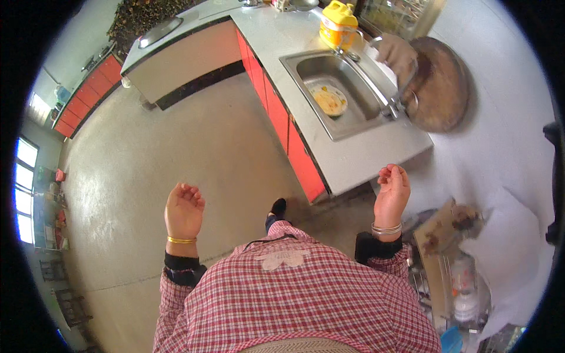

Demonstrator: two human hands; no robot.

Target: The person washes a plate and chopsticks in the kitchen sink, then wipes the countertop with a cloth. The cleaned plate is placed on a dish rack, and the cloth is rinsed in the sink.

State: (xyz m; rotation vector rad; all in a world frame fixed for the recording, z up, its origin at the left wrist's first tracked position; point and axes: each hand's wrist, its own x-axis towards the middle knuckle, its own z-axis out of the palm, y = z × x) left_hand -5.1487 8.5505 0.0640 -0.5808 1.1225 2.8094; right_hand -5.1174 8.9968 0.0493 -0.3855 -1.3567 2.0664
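Note:
My left hand [183,212] is raised over the floor, palm up, its fingers loosely curled around nothing. To the right, my right hand [392,196] hovers by the near corner of the grey countertop [362,152], likewise empty with bent fingers. Ahead of it, a stainless steel sink [359,99] is set into the counter. A plate [330,101] with yellowish food remains rests on the sink's bottom. A curved metal faucet [390,108] rises at the sink's right corner. Behind the basin stands a yellow plastic jug [338,22].
A round wooden board [441,84] leans against the wall beside a brown cloth or glove [396,55]. Red cabinet doors [282,123] run under the counter. At lower right, a rack [423,287] holds cardboard and containers. A wok lid or pan [161,31] sits on the far counter.

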